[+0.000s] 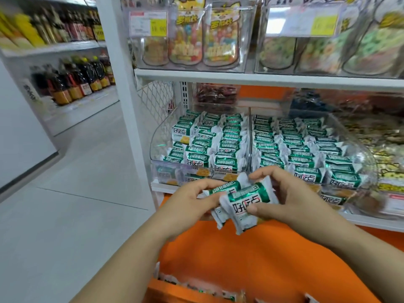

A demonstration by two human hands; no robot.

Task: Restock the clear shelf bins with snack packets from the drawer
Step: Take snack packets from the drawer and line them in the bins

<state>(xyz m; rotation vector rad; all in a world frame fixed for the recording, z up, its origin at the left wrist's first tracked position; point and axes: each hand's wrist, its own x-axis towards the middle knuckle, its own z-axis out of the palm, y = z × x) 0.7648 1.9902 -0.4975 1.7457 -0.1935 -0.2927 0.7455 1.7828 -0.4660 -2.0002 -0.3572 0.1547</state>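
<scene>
Both hands held a small bundle of snack packets [242, 203] between them, just in front of the two clear bins and above the open orange drawer [175, 297]. The left hand [190, 200] had its fingers curled over the bundle's left end. The right hand [282, 193] pinched the front packet, with the thumb on its printed face and the fingers bent over the top. At least three packets showed; the exact count could not be told.

The packets looked small and light, wrapped in glossy green-and-white film with crimped, flared ends. That film was probably slippery, so a loose stack held only by its ends would likely fan out and drop one. The filling seemed soft or crumbly, so a hard squeeze risked crushing it. The safer hold appeared to be across the flat middles, pressing the stack together from both sides.

The left bin [158, 136] and the right bin [363, 154] were both nearly full of the same packets, standing in rows. New ones would likely have to go on top or at the front. More packets lay blurred in the drawer.
</scene>
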